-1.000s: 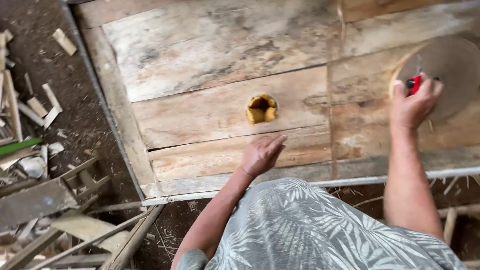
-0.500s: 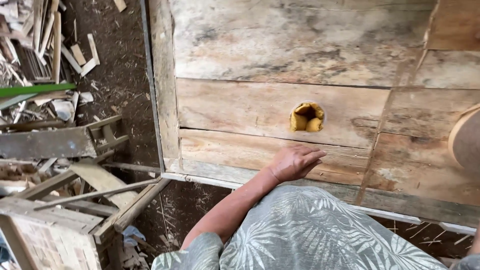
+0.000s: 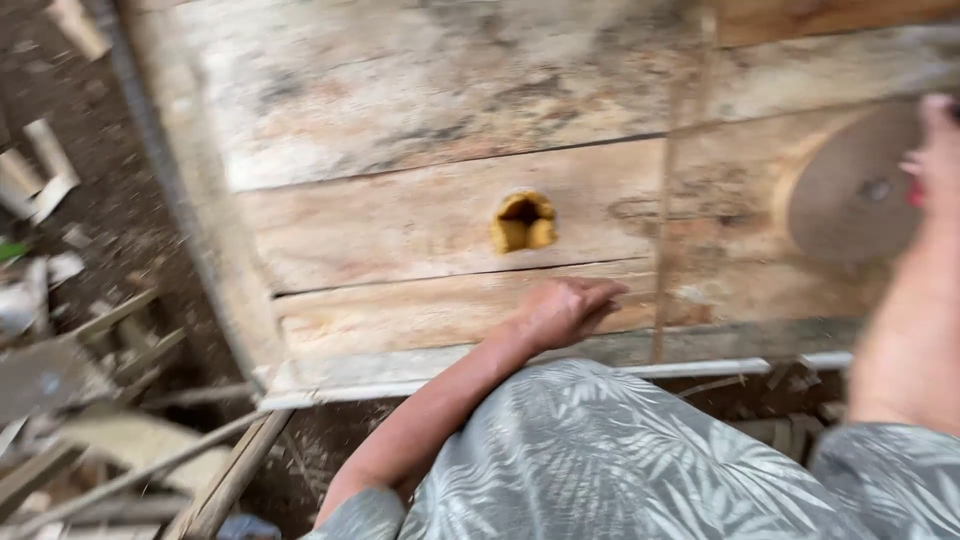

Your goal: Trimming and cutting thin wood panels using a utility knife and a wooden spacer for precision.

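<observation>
Two hands at the wooden panel [image 3: 420, 110]: your left hand [image 3: 565, 310] rests flat, holding nothing, on the lowest plank [image 3: 400, 320] below the cut hole [image 3: 523, 222], while your blurred right hand [image 3: 935, 150], grip unclear, meets the round disc [image 3: 850, 190]; further progress is not visible.

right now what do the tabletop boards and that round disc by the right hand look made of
Boards: rough, unfinished wood, going by the grain, grey weathering, seams and a knot hole. Round disc beside the right hand: flat and dull brownish, possibly metal or wood; motion blur leaves it open. The left hand rests on a board.
</observation>
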